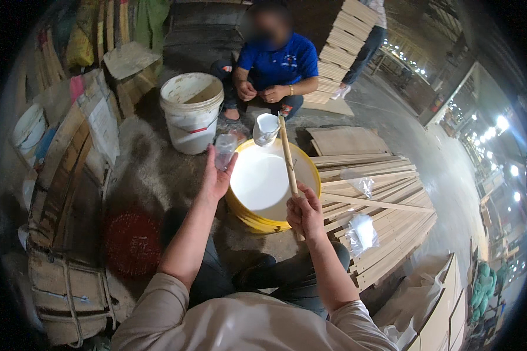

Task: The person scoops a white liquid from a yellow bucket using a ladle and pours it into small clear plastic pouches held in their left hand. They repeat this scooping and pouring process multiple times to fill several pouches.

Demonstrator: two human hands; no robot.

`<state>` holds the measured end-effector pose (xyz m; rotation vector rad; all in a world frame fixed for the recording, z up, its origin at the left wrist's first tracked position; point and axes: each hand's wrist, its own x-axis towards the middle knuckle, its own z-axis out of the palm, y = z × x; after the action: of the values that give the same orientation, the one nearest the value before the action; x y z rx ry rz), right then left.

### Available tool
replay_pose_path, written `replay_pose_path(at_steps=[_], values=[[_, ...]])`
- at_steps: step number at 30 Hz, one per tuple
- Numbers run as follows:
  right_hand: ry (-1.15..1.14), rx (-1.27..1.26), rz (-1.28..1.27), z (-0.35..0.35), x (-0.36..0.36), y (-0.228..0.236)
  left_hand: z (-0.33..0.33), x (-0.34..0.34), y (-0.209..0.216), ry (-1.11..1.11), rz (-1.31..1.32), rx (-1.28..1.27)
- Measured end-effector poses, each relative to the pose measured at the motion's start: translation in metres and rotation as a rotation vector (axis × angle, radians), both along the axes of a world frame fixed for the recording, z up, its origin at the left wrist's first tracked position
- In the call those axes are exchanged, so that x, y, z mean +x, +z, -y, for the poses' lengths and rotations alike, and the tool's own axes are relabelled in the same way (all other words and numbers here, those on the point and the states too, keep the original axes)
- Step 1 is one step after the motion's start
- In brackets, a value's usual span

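My right hand [304,210] grips a wooden stick [288,153] that slants up over the yellow-rimmed bucket [242,212]. Beside the stick's top end is a white scoop-like container [266,130], above the bucket's far rim; how it joins the stick is unclear. White material [262,178] lies inside the bucket; whether it is liquid or powder I cannot tell. At the bucket's left, my left hand [218,177] holds a small clear plastic bag [225,151] upright between thumb and fingers.
Wooden slats [386,202] are stacked at the right, with a small plastic bag of white stuff [362,234] on top. A white bucket [192,114] stands behind my left hand. Across from me sits a person in a blue shirt [281,61]. A red round stool [132,243] is at the left.
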<state>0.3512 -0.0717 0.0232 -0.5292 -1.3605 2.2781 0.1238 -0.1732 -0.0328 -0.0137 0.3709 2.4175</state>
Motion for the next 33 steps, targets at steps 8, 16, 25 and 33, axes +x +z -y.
replay_pose_path(at_steps=[8, 16, 25, 33], values=[[-0.156, 0.255, 0.038, -0.015, 0.053, 0.033, -0.075, 0.049, 0.018, -0.189, -0.010, -0.069], [-0.226, 0.551, 0.109, -0.012, 0.072, 0.046, -0.103, 0.074, 0.032, -0.280, 0.028, -0.061], [-0.308, 0.870, 0.197, -0.017, 0.073, 0.044, -0.106, 0.082, 0.044, -0.311, 0.059, -0.034], [-0.306, 1.073, 0.285, -0.021, 0.073, 0.048, -0.109, 0.077, 0.040, -0.276, 0.042, 0.026]])
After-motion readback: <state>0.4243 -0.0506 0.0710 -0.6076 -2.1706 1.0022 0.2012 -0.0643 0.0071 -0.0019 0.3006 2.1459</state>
